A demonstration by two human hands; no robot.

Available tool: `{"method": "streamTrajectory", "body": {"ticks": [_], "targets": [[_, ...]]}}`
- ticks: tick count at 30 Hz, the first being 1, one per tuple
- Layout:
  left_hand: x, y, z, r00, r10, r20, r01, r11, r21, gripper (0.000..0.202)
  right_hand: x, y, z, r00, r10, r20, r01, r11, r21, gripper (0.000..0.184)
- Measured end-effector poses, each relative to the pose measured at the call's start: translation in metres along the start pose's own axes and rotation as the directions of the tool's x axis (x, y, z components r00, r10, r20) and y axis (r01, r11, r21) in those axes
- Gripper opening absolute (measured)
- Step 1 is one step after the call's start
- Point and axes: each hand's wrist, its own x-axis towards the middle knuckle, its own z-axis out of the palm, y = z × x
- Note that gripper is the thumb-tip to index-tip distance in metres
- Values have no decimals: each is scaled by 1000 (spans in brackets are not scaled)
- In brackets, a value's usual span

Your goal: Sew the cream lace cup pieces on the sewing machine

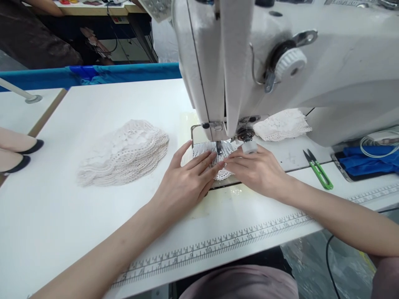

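- Pressing flat on a piece of white lace (226, 173), the left hand (187, 180) lies palm down, its forearm slanting in from the lower left; the fingers are spread, the outermost one stretched apart near the thin metal guard.
- The right hand (257, 169) comes in from the right, palm down and low, with bent fingers bunched closely at the lace; whether they pinch its edge I cannot tell.
- The lace lies on the machine bed between the two hands, under the presser foot (219, 148), with the fingertips of both hands near the foot.
- The head of the sewing machine (280, 79) looms over the work and hides what is right behind it; a white round part (249, 147) covers some of the right fingers.
- To the left, well apart from the hand, rests a fanned stack of lace pieces (124, 153).
- More lace (283, 124) lies behind the right hand, partly hidden by the machine.
- Green-handled snips (322, 176) lie beyond the right wrist, near a blue cloth (368, 161) with a pale coiled cable (378, 154).
- A printed ruler (230, 245) runs along the near table edge, passing beneath the right forearm.
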Motion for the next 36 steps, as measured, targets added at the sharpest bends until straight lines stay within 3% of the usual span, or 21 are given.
{"method": "streamTrajectory", "body": {"ticks": [5, 9, 14, 18, 21, 24, 27, 30, 33, 36], "targets": [[4, -4, -2, 993, -11, 116, 11, 1000, 0, 34, 3, 5, 3, 1000, 9, 16, -8, 998, -56, 26], [3, -3, 4, 998, -55, 35, 56, 998, -10, 34, 5, 7, 3, 998, 41, 53, -36, 996, -76, 29], [4, 1, 10, 981, -191, -16, 185, 968, -169, 31, 5, 7, 3, 992, 115, 46, -115, 993, -14, 30], [10, -1, 6, 943, -327, 67, 325, 855, -403, 25, 5, 9, 5, 971, 240, -6, -238, 967, 94, 26], [14, -5, 2, 900, -395, 186, 429, 724, -540, 32, 6, 10, 6, 936, 346, 61, -351, 923, 158, 25], [17, -8, -1, 889, -400, 221, 449, 675, -586, 37, 7, 9, 5, 907, 406, 110, -420, 887, 190, 22], [16, -9, -1, 897, -386, 214, 436, 694, -573, 38, 7, 8, 3, 902, 414, 121, -431, 875, 222, 22], [10, -4, 1, 941, -312, 127, 335, 822, -460, 34, 5, 6, 0, 924, 359, 133, -383, 878, 286, 18], [1, 7, 1, 991, -127, -43, 117, 975, -188, 20, 1, 4, -1, 976, 202, 80, -217, 930, 298, 18], [-7, 18, -2, 997, 5, -78, -6, 1000, -5, 27, -1, 2, -2, 997, 77, -1, -75, 974, 213, 21]]}}
